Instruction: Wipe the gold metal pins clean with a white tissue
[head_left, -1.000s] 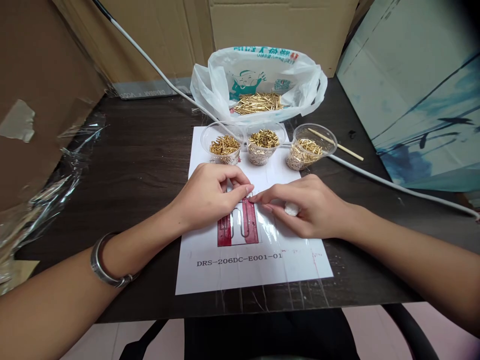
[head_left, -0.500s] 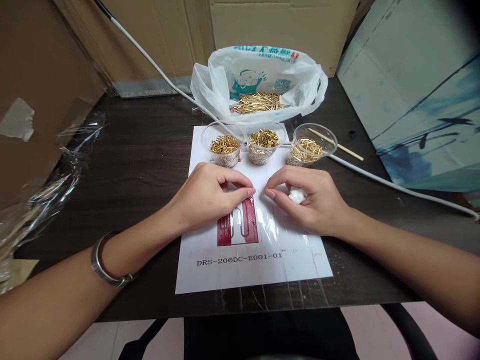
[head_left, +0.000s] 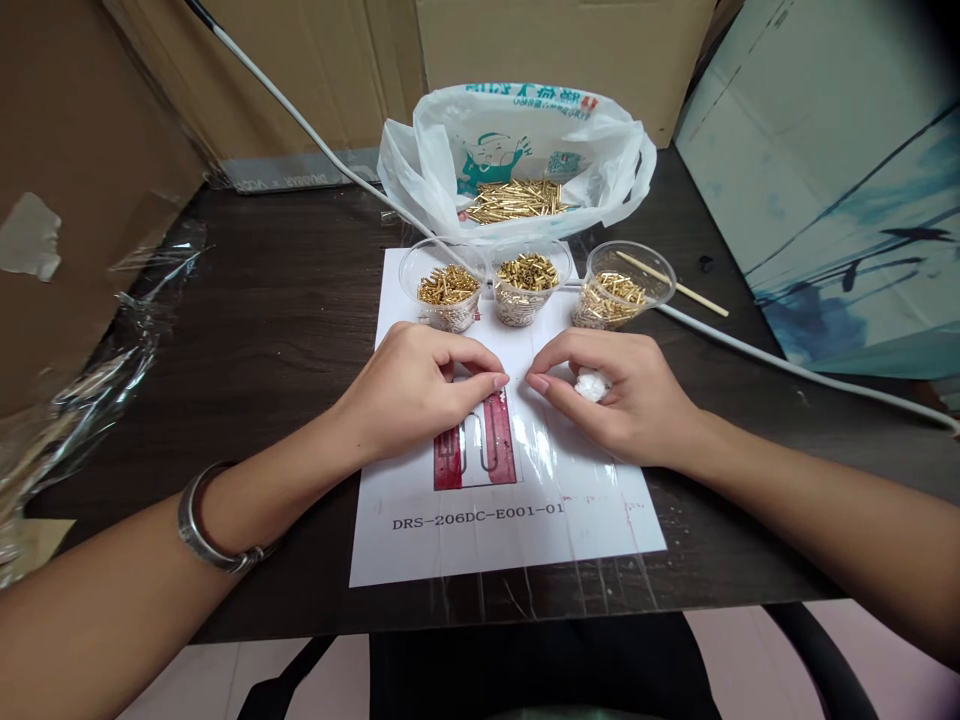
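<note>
My left hand [head_left: 431, 390] is closed in a pinch over the printed sheet [head_left: 465, 550], and whatever its fingertips hold is too small to make out. Facing it, a short gap away, my right hand [head_left: 622, 395] also pinches thumb against forefinger. A crumpled white wad [head_left: 592, 385] is tucked in the right palm under the curled fingers. Between and below the hands the sheet shows a red-and-white picture [head_left: 499, 445] with dark outlines. Just beyond stand a left clear cup [head_left: 450, 315], a middle clear cup [head_left: 523, 308] and a right clear cup [head_left: 600, 315], holding small gold-coloured metal pins or tubes.
Behind the cups, a white plastic bag [head_left: 420, 180] holds longer gold pins [head_left: 517, 200]. A thin wooden stick [head_left: 697, 297] leans in the right cup. A white cable [head_left: 810, 372] crosses the dark table [head_left: 262, 290]. Cardboard [head_left: 322, 80] and a painted panel [head_left: 825, 180] enclose it.
The view has shifted very slightly. Both hands keep the same pinched pose and place over the sheet.
</note>
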